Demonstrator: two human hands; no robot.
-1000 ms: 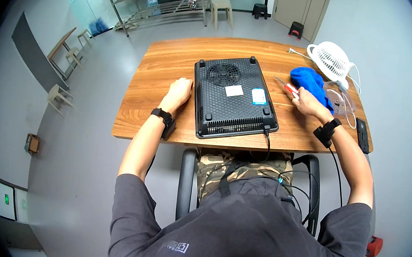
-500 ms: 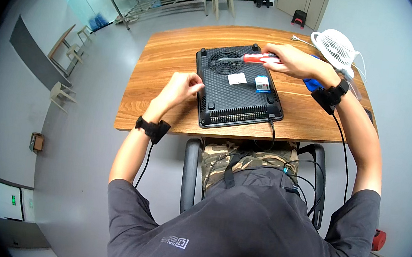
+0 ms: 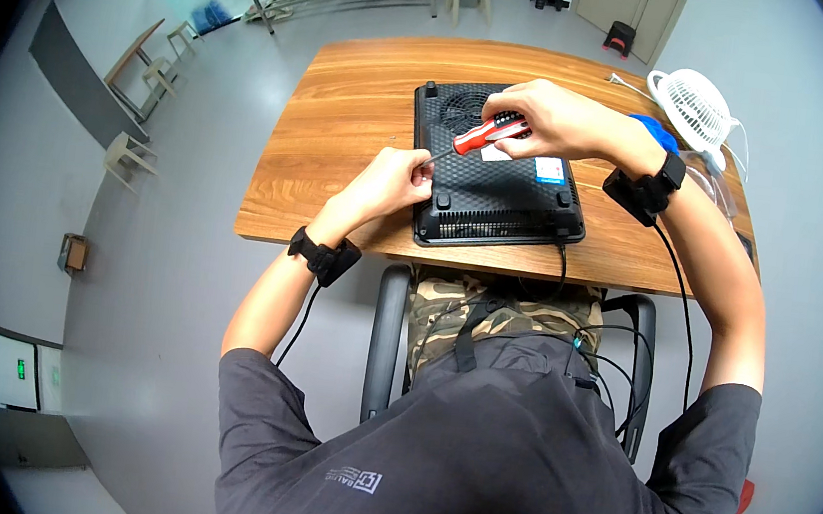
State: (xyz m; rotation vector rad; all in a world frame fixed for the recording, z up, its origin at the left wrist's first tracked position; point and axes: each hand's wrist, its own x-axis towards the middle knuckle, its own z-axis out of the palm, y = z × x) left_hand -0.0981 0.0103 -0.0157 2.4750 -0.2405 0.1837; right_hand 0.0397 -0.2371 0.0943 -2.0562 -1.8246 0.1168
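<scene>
A black induction cooker (image 3: 498, 194) lies upside down on the table, its round fan grille (image 3: 461, 108), small feet and labels facing up. My right hand (image 3: 544, 120) is closed around the red and clear handle of a screwdriver (image 3: 471, 140) above the cooker. The thin shaft slants down and left to the fingers of my left hand (image 3: 394, 185). Those fingers are pinched together by the cooker's left edge, at the screwdriver's tip. Anything small between them is too hidden to make out.
The cooker stands on a wooden table (image 3: 337, 109). A white fan (image 3: 694, 101) and a blue item (image 3: 655, 132) lie at its right side. From the cooker's near edge a black cord (image 3: 564, 268) hangs toward my lap. Wrist straps with cables cross both forearms.
My right hand has brought the screwdriver's tip from the fan grille leftward and nearer, to my left hand. My left hand has moved slightly right, against the cooker's edge. The view has shifted slightly.
</scene>
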